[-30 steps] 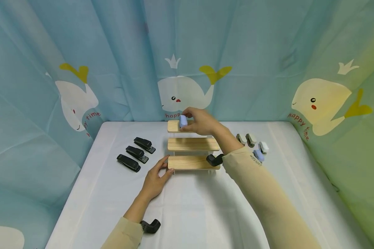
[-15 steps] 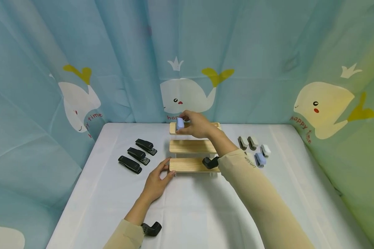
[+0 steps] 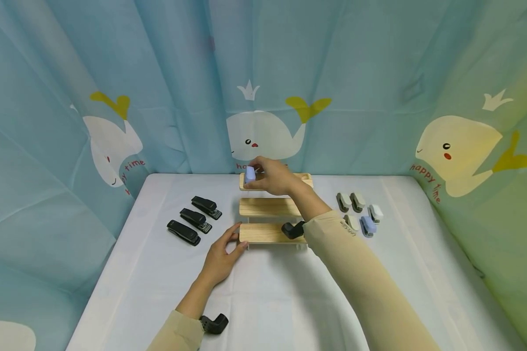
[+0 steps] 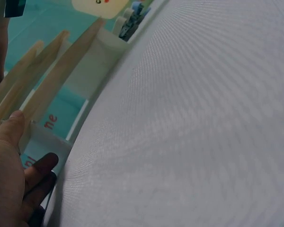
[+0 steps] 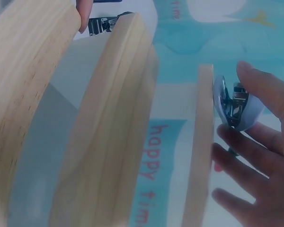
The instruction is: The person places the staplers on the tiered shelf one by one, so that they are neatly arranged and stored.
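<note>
A three-tier wooden shelf point(image 3: 268, 207) with clear supports stands mid-table. Between thumb and fingers, my right hand point(image 3: 274, 178) pinches a small light-blue stapler point(image 3: 250, 174) at the left end of the top tier. Seen from the right wrist, that stapler's metal underside point(image 5: 237, 106) faces the top plank's edge, very near or touching it; which, I cannot tell. My left hand point(image 3: 218, 258) grips the left end of the bottom tier. In the left wrist view its thumb point(image 4: 12, 127) presses the plank edge, and the fingers point(image 4: 42, 168) lie by the clear side support.
Several black staplers point(image 3: 195, 219) lie in a slanted row left of the shelf. Right of it are several small staplers: pale ones point(image 3: 344, 202), a white one point(image 3: 375, 213) and a blue one point(image 3: 368, 225). A whale-print curtain point(image 3: 355, 73) hangs behind the white table point(image 3: 263, 302).
My right hand has slid the blue stapler a little leftward along the top tier, toward its left end. The left hand keeps its place at the bottom tier. The head view has shifted slightly.
</note>
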{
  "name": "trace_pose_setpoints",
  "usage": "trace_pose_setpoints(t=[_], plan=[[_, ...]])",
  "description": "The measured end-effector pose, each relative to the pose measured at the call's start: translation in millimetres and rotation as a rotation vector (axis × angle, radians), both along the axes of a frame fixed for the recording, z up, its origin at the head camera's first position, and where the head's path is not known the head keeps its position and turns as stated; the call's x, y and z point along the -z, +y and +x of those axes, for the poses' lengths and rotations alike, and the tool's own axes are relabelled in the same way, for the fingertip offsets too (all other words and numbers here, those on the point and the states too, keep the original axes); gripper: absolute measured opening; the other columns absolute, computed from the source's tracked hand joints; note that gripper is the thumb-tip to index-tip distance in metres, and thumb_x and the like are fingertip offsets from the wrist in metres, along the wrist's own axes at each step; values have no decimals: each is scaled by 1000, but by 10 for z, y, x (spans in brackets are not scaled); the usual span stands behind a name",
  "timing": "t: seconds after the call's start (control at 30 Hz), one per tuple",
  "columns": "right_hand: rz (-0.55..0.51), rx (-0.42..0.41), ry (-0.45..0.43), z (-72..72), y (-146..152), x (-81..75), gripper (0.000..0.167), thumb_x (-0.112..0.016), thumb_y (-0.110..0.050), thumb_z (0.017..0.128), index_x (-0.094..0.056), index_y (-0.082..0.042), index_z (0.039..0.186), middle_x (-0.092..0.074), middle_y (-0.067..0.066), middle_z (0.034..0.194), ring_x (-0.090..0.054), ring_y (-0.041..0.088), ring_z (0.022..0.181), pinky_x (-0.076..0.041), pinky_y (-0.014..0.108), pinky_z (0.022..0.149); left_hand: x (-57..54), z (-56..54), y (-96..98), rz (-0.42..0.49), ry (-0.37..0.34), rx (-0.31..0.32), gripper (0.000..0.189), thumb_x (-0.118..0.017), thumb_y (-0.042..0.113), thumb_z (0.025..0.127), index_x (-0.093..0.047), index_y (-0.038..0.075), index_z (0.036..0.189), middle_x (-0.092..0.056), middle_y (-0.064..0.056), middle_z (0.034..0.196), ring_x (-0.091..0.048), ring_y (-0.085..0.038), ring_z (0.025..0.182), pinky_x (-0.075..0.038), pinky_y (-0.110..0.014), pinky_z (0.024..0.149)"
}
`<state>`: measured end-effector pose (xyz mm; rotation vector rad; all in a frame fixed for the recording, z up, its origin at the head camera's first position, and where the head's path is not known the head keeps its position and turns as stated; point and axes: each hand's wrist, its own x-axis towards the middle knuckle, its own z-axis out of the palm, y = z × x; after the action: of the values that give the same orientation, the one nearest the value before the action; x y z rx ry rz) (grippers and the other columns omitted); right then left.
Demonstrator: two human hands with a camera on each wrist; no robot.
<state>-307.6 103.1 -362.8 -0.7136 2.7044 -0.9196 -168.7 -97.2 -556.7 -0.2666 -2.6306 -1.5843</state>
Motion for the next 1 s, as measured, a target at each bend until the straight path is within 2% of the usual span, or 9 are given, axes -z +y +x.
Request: trace_pose_setpoints(t=[0.2, 0.47, 0.63, 1.0], plan=[[-11, -10, -13, -8, -25, 19, 66, -80, -41, 91, -54, -11, 144, -62, 10, 141, -60, 29, 131, -49, 47, 111, 6, 3, 2, 4, 9, 3, 65, -69, 49, 98, -47, 28, 156, -72, -4, 130, -55, -31, 140, -37, -60, 119], [-2, -10, -17, -18, -39, 36, 68, -79, -43, 92, -52, -11, 147, -61, 9, 143, -60, 26, 131, -48, 46, 111, -7, -1, 3, 11, 4, -3, 63, -70, 49, 97, -48, 31, 155, -72, -6, 130, -56, -31, 139, -37, -59, 119], [-18, -10, -26, -13, -40, 42, 68, -78, -43, 93, -52, -10, 147, -65, 9, 137, -63, 25, 127, -51, 45, 109, 5, -6, 2, 6, 14, -4, 62, -70, 47, 98, -48, 34, 154, -72, -5, 129, -57, -30, 138, -38, -58, 118], [-40, -13, -32, -18, -48, 74, 72, -78, -44, 93, -51, -9, 149, -66, 10, 137, -64, 26, 127, -53, 44, 106, 0, -7, 1, 1, 21, -2, 64, -70, 47, 98, -48, 29, 155, -73, -6, 128, -57, -31, 137, -38, -60, 118]])
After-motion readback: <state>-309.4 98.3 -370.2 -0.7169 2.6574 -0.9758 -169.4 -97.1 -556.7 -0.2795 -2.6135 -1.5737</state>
